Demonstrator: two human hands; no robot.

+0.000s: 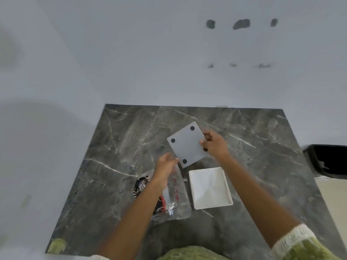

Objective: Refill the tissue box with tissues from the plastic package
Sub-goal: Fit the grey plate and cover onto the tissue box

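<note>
The box (pixel 210 187) lay open-side up on the tabletop (pixel 120 139), already filled with tissues. Its base panel (pixel 187 144) hung above, likely about to close it: right hand (pixel 214 144) fingers pinched one edge, left hand (pixel 166 166) fingers loosely curled at the corner, over the package (pixel 176 196).

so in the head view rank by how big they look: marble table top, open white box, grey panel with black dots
1. marble table top, by far the largest
2. open white box and grey panel: look about alike; the panel is held up nearer the camera, so no ranking
</note>
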